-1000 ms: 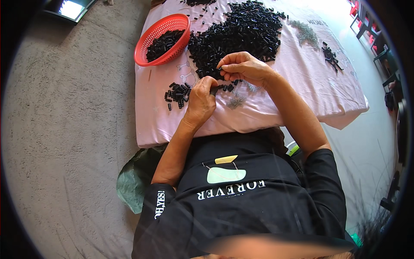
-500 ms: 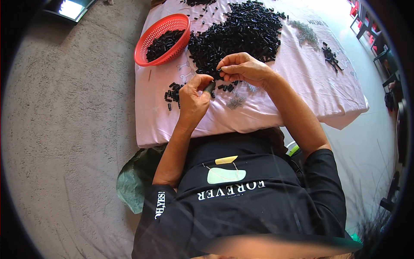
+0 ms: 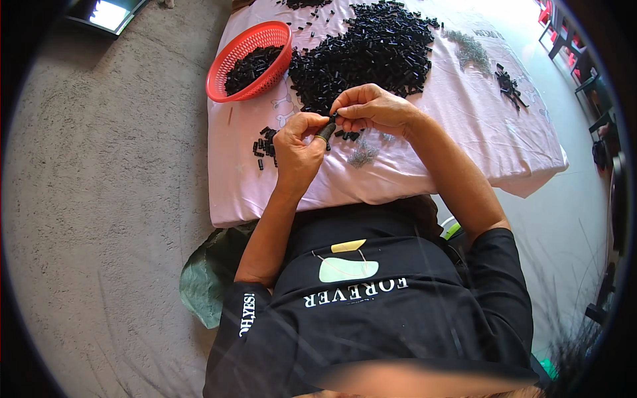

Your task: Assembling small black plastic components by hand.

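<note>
My left hand (image 3: 297,147) and my right hand (image 3: 379,110) meet fingertip to fingertip above the near part of the table. Between them is a small black tubular piece (image 3: 333,118), pinched by both; its details are too small to make out. A dark cover with a yellowish band (image 3: 324,132) appears to sit on a finger of my left hand. Just beyond the hands spreads a large heap of small black pieces (image 3: 371,50). A smaller group of black pieces (image 3: 267,144) lies left of my left hand. Below my right hand rests a little pile of thin silvery bits (image 3: 362,155).
A red plastic basket (image 3: 213,78) holding black pieces stands at the table's left edge. On the pink tablecloth (image 3: 458,126), another silvery pile (image 3: 470,53) and a cluster of black pieces (image 3: 509,89) lie to the right. Dark chairs (image 3: 564,41) stand beyond.
My right hand has moved slightly left and down, so its fingertips now meet those of my left hand at the small black piece. Basket and piles stay in place.
</note>
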